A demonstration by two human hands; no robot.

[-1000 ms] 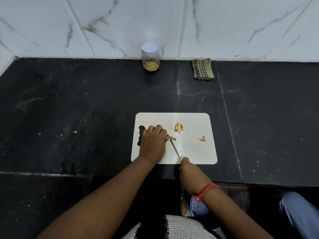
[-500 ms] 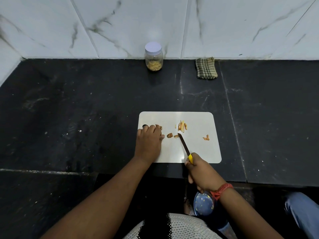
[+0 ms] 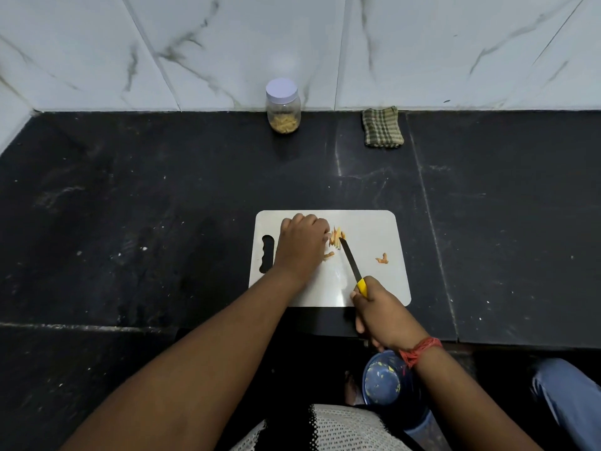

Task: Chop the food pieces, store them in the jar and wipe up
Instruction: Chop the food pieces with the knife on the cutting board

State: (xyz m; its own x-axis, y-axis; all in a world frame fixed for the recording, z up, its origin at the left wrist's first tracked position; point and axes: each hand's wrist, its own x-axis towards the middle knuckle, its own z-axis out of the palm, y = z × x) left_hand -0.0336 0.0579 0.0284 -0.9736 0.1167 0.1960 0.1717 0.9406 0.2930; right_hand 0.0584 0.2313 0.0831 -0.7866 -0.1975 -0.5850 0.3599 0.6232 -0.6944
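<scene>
My left hand (image 3: 302, 245) lies curled, knuckles up, on the smooth white board (image 3: 374, 288), fingertips against the thin orange strips (image 3: 336, 237); whether it pinches them I cannot tell. My right hand (image 3: 383, 315) grips the knife (image 3: 351, 263) by its yellow handle, the dark blade tip among the strips. A curled scrap (image 3: 382, 259) lies apart to the right. At the back of the speckled black bench (image 3: 162, 206), the clear jar (image 3: 283, 107), lid on, and a folded checked cloth (image 3: 383, 126) stand by marbled tiles. My right wrist partly hides a blue bowl (image 3: 383, 382).
</scene>
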